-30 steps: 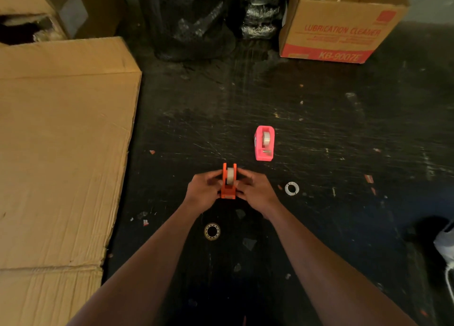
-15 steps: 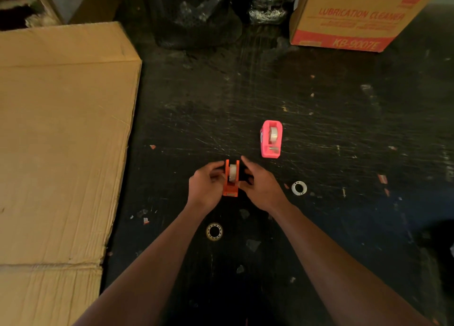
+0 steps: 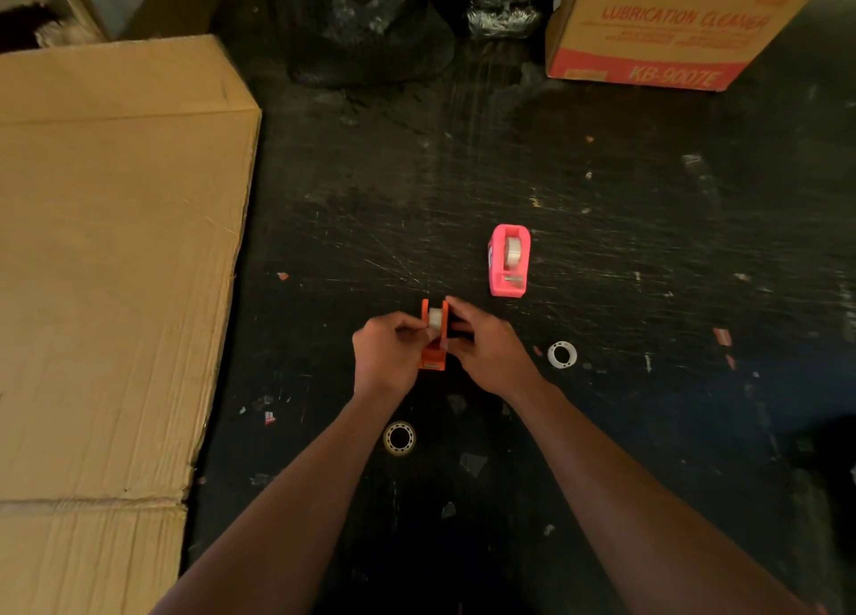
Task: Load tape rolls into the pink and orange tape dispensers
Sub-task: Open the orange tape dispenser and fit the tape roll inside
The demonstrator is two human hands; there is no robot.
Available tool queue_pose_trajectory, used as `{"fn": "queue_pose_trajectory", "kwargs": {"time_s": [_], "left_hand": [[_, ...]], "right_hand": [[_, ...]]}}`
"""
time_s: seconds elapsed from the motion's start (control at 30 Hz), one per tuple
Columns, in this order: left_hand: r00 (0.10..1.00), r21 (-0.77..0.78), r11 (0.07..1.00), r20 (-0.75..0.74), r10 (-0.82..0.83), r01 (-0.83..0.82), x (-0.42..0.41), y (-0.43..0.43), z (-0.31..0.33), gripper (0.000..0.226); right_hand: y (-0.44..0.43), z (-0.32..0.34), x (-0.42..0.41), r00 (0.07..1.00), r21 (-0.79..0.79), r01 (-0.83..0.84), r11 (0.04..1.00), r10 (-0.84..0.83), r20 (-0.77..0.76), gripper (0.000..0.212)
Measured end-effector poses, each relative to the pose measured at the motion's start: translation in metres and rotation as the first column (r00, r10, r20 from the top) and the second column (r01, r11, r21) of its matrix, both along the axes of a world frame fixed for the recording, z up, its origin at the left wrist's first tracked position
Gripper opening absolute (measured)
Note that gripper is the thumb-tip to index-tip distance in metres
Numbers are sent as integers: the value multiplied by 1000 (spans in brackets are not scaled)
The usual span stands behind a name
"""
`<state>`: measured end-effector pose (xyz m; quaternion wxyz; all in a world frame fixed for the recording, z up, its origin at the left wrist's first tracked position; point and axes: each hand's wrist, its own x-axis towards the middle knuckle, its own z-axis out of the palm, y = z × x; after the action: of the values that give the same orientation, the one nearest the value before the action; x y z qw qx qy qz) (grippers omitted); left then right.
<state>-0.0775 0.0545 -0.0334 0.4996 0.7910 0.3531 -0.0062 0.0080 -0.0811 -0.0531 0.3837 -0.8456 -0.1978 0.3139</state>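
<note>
The orange tape dispenser stands on the dark floor with a clear tape roll seated between its side walls. My left hand pinches at the roll from the left, and my right hand grips the dispenser's right side. The pink tape dispenser stands a little further away to the right, with a tape roll inside it. Neither hand touches it.
A white empty tape core lies right of my right hand. A yellowish ring core lies near my left forearm. Flattened cardboard covers the left. A printed carton and black bags stand at the back.
My left fingers have shifted onto the tape roll in the orange dispenser. The dispenser and the pink one stay in place; only the camera view has drifted slightly.
</note>
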Motion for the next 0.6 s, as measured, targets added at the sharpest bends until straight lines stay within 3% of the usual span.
{"fn": "queue_pose_trajectory", "kwargs": {"time_s": [0.23,0.47,0.6], "left_hand": [[1000,32,999,-30,3,-2,1,1,4,10],[999,10,999,-45,-31,31,3,14,6,12],[996,-178,984,-79,-44,29,3,21,6,6]], "right_hand": [[1,-1,-1,1000,-15,10,1000,-10,15,71],[3,-3,-3,1000,-5,13,1000,-13,9,74],[3,-2,-3,1000,15,20,1000,-20,-20,75]]}}
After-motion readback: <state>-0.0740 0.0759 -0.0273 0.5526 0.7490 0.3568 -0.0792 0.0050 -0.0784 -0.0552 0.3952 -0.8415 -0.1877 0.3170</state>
